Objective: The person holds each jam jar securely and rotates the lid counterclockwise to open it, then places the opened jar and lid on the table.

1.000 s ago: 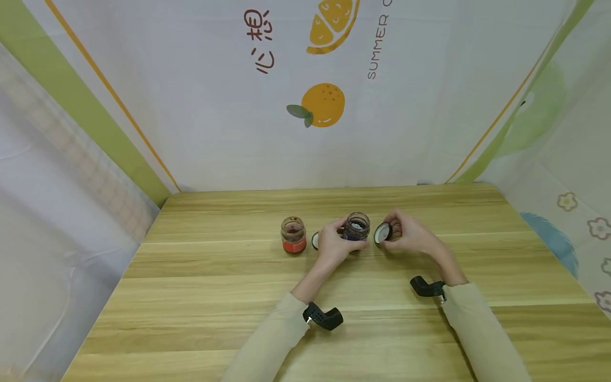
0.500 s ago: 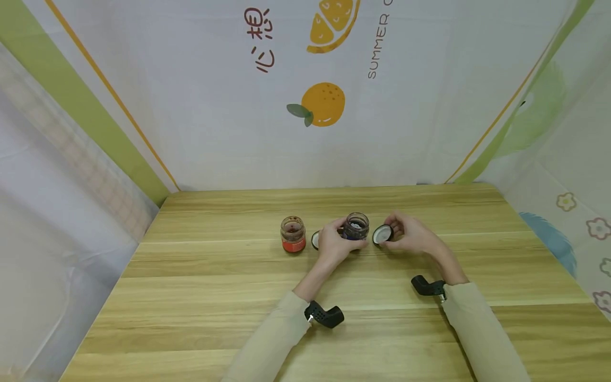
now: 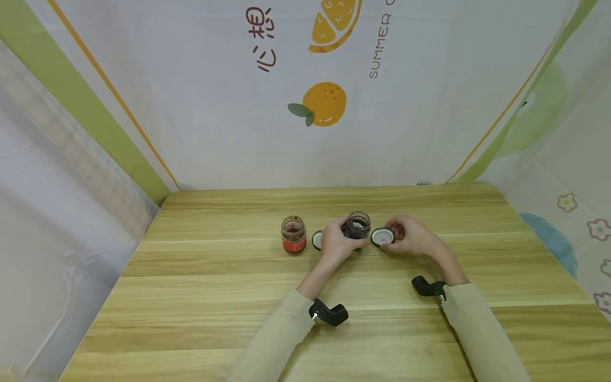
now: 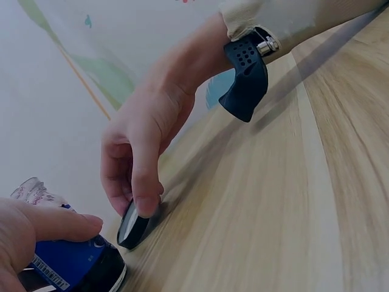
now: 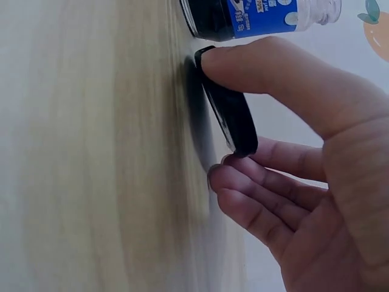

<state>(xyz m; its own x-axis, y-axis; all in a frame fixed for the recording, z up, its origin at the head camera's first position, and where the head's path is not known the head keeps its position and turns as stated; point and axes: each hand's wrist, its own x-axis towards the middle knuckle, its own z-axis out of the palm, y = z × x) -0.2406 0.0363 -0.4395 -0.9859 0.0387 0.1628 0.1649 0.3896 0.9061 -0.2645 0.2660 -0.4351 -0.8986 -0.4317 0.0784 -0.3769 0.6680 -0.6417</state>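
Note:
My left hand (image 3: 336,241) grips an open glass jar (image 3: 359,223) with a blue label, which stands upright on the table. Dark contents show inside it. Just right of the jar, my right hand (image 3: 412,236) holds a black-edged lid (image 3: 383,236) between thumb and fingers, its white inner side facing up. In the right wrist view the lid (image 5: 234,112) leans at a slight tilt close above the wood, its shadow beside it; whether its lower edge touches the table I cannot tell.
To the left stands another open jar (image 3: 293,236) with a red label and reddish residue. Between that jar and my left hand lies a second lid (image 3: 317,240), white side up and partly hidden. Printed cloth (image 3: 215,132) hangs behind the wooden table (image 3: 200,297).
The lid in my right hand has tipped from nearly upright to almost flat, its white inside now facing up. It is slightly nearer the jar, which my left hand keeps holding.

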